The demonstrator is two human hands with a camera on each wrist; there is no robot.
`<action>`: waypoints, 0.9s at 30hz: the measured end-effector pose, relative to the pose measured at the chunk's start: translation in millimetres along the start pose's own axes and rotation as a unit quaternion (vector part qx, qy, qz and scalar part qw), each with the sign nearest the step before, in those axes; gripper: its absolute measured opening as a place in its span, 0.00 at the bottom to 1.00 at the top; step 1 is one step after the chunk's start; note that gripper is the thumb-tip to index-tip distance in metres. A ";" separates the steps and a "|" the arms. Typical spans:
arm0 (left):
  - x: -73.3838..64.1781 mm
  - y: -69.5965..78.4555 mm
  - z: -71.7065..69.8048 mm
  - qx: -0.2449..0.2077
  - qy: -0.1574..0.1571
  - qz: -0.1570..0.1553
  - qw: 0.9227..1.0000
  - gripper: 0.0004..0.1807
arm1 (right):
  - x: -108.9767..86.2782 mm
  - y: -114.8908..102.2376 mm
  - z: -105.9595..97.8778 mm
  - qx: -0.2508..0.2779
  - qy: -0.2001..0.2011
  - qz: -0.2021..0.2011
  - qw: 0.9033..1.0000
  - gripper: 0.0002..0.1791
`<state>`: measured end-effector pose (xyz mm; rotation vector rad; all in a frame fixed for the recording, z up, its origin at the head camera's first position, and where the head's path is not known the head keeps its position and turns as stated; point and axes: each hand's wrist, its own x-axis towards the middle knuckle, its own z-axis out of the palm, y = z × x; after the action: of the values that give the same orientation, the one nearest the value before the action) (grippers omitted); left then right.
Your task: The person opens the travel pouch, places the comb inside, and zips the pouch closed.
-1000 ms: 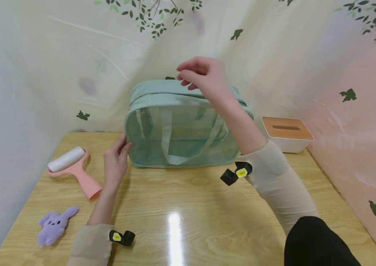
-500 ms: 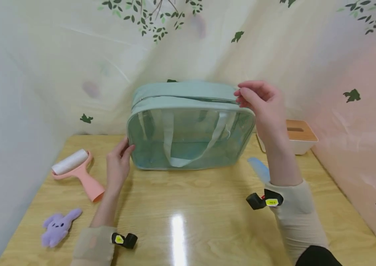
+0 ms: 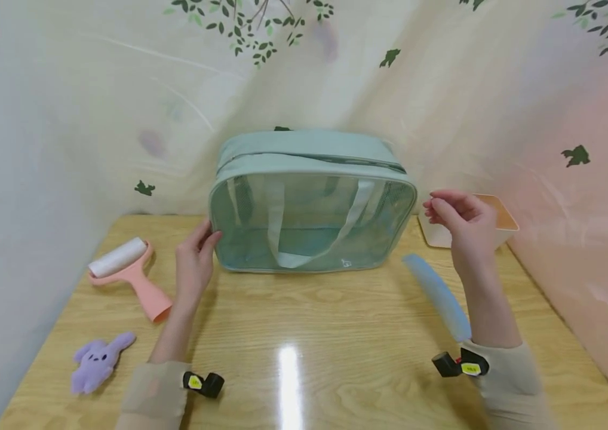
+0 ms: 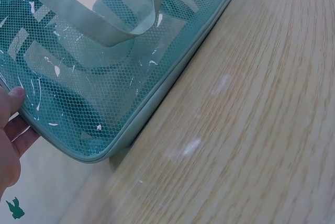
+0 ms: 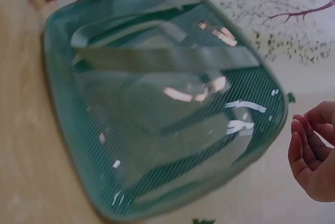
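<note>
The left edge of a pale green bag (image 3: 315, 206) is gripped by the left hand (image 3: 193, 272), with the thumb laid on the clear front and the fingers tucked behind. The right hand (image 3: 467, 227) is held up just beside the bag's right edge, its fingers curled in toward the thumb; whether anything is pinched there cannot be told. The bag is stood upright at the far middle of the surface (image 3: 331, 334), its zip opening (image 3: 360, 160) parted along the right part of the top. No bulky load is seen through the panel, so it can be judged light, soft and easily shifted or creased, though hardly fragile. The shiny plastic face would probably be slippery; a surer hold should be given by the corded edges, or for lifting by the hanging strap (image 3: 276, 224). Farther out, a tissue box (image 3: 435, 236) is placed at the far right, partly hidden by the right hand, with a blue curved strip (image 3: 438, 297) lying nearer. At the left, a pink-handled roller (image 3: 134, 275) is laid down, and a purple plush toy (image 3: 94, 365) is set nearer.
</note>
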<state>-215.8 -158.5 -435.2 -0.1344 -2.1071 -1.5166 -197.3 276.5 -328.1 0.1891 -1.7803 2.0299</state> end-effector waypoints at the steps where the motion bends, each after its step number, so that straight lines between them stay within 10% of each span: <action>1: 0.3 0.3 0.1 -0.002 -0.001 0.000 1.000 0.19 | -2.4 4.6 -6.0 -0.005 -0.002 0.004 1.000 0.08; 19: 0.5 -0.2 -0.1 -0.007 -0.007 0.009 1.000 0.20 | -26.9 59.0 -91.8 -0.140 -0.091 0.052 0.985 0.13; 27: 0.7 -0.7 -0.7 -0.007 -0.008 0.005 1.000 0.20 | -31.1 63.7 -119.9 -0.356 -0.195 0.088 0.910 0.29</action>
<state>-216.4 -159.5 -435.4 -0.1637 -2.1050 -1.5298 -173.8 380.5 -417.7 0.2192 -2.7514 1.3659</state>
